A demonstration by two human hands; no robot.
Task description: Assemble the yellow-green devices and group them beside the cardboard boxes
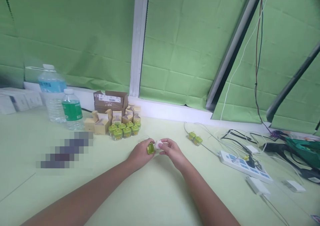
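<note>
Green container (150, 148) sits within the left fingers (149, 141).

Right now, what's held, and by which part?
The left hand grips a hollow green piece by its outside; the right fingers pinch a white item by its right side.

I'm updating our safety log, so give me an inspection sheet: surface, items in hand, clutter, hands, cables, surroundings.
Surface: pale tabletop, with a thin seam at lower left.
Items in hand: small green piece, hollow side showing; white object, too small to identify.
Clutter: large bottle, smaller bottle, cartons, green-topped containers.
Hands: left hand holds the green piece; right hand grips the white object.
Cables: tangled behind a power strip; others hang overhead at right.
Surroundings: green blinds behind.
</note>
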